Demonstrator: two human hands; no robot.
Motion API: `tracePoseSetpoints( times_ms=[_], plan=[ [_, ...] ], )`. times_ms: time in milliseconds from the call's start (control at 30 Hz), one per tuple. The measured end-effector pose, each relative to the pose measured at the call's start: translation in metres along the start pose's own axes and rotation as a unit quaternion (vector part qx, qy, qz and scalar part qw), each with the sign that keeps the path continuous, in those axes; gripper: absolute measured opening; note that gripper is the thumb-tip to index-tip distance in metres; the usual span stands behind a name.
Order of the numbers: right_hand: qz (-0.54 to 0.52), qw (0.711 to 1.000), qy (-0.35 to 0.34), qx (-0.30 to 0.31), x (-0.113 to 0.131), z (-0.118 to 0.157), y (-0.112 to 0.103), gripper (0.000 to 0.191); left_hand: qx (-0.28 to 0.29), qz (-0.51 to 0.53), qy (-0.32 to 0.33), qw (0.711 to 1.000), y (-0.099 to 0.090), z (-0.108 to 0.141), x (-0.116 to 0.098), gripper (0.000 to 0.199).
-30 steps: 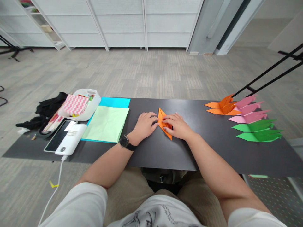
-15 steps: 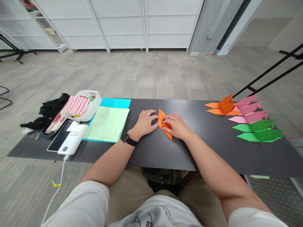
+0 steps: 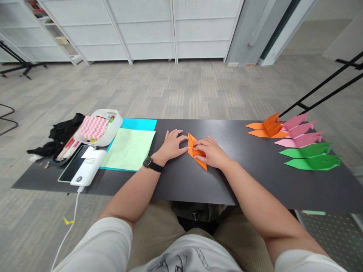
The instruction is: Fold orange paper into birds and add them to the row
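An orange folded paper (image 3: 199,160) with pointed ends lies on the dark table (image 3: 187,187) between my hands. My right hand (image 3: 209,152) has its fingers bent over the paper's right side and grips it there. On the other side, my left hand (image 3: 173,144) rests with fingers apart, its thumb and fingertip at the paper's left edge. A black watch (image 3: 152,164) is on my left wrist.
Orange (image 3: 262,130), pink (image 3: 300,139) and green folded birds (image 3: 312,162) stand at the right. Light green sheets (image 3: 129,149) over blue paper (image 3: 140,124), a white basket (image 3: 115,130), a phone (image 3: 69,170) and a white power bank (image 3: 88,168) lie at the left.
The orange paper has shifted slightly left and turned a little. My left hand has moved slightly left and up, its fingers more spread; my right hand stays on the paper.
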State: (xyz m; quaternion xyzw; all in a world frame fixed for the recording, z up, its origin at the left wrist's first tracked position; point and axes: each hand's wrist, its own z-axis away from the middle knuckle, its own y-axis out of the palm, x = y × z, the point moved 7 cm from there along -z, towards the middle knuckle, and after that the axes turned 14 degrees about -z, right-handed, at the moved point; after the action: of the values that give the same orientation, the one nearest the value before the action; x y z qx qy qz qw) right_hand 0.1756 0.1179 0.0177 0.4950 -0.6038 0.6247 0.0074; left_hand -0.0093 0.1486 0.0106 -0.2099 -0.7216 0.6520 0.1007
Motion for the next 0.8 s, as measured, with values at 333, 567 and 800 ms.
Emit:
tracePoseSetpoints(
  times_ms=[333,567,800],
  plan=[
    [0.003,1.0,-0.003,0.0,-0.002,0.0,0.002,0.023,0.04,0.004,0.004,0.999,0.001,-0.009,0.005,0.056],
    [0.002,1.0,-0.002,-0.001,-0.002,0.0,0.002,0.022,0.053,-0.003,-0.004,0.999,0.004,-0.01,0.005,0.07],
    [0.015,1.0,0.017,-0.009,0.001,0.0,0.002,0.02,-0.006,-0.021,-0.043,0.999,0.001,-0.012,0.007,0.078]
  ],
)
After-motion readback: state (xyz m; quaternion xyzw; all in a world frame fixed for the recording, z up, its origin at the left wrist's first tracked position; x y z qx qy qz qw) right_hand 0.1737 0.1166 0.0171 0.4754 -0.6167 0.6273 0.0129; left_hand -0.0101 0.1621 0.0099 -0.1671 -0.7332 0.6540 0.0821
